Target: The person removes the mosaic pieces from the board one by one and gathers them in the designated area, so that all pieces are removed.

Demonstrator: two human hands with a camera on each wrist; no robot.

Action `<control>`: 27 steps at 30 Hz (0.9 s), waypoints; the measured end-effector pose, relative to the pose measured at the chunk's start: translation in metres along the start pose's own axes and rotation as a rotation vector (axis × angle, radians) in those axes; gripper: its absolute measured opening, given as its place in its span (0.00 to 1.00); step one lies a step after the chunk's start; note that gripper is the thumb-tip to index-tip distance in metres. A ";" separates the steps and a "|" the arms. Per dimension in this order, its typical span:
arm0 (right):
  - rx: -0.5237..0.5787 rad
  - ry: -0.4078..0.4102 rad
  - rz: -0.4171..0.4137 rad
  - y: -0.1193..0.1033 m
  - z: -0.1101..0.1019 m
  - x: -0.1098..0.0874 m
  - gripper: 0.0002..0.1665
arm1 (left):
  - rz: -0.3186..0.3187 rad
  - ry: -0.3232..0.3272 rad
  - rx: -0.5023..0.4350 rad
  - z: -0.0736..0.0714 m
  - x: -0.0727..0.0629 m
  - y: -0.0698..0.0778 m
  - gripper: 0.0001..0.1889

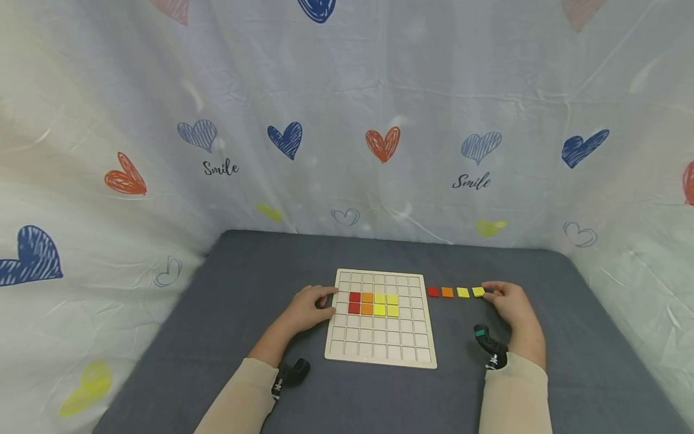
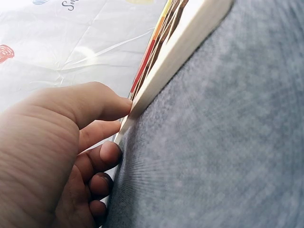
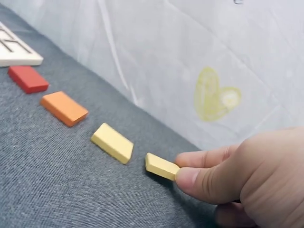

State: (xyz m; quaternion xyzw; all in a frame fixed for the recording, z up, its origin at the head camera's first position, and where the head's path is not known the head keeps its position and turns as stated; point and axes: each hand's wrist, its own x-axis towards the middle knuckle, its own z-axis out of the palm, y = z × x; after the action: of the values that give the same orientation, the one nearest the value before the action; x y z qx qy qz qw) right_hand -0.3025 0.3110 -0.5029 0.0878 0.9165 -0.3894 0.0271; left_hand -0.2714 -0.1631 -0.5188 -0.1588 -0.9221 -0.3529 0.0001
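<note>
My left hand (image 1: 306, 308) touches the left edge of a pale wooden grid board (image 1: 379, 349) with thumb and fingertips; the left wrist view shows the thumb (image 2: 107, 102) against the rim. Two rows of coloured square tiles sit in the board's cells: red tiles (image 1: 355, 297) at left, orange tiles (image 1: 367, 309) beside them, then yellow tiles (image 1: 386, 304). Right of the board, my right hand (image 1: 512, 304) pinches a yellow tile (image 3: 161, 166) between thumb and finger. That tile is tilted, with a shadow on the cloth below it.
Between the board and my right hand a red tile (image 3: 28, 79), an orange tile (image 3: 64, 108) and another yellow tile (image 3: 112, 143) lie in a line. Dark grey cloth (image 1: 260, 265) covers the table. A white curtain (image 1: 336, 72) with printed hearts hangs behind and at both sides.
</note>
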 end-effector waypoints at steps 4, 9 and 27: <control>-0.030 0.011 0.013 -0.001 0.003 0.003 0.21 | -0.005 0.003 0.000 -0.001 0.000 0.000 0.24; -0.044 0.020 0.022 -0.003 0.004 0.003 0.21 | -0.001 0.005 -0.005 -0.001 -0.001 0.002 0.24; 0.002 0.018 -0.135 -0.030 -0.008 -0.013 0.27 | 0.007 0.004 -0.008 -0.001 -0.001 0.001 0.23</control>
State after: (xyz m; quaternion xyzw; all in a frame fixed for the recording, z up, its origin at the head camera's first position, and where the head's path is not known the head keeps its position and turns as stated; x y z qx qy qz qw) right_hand -0.2951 0.2944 -0.4749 0.0291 0.9202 -0.3904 -0.0075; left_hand -0.2697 -0.1630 -0.5176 -0.1611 -0.9201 -0.3571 0.0027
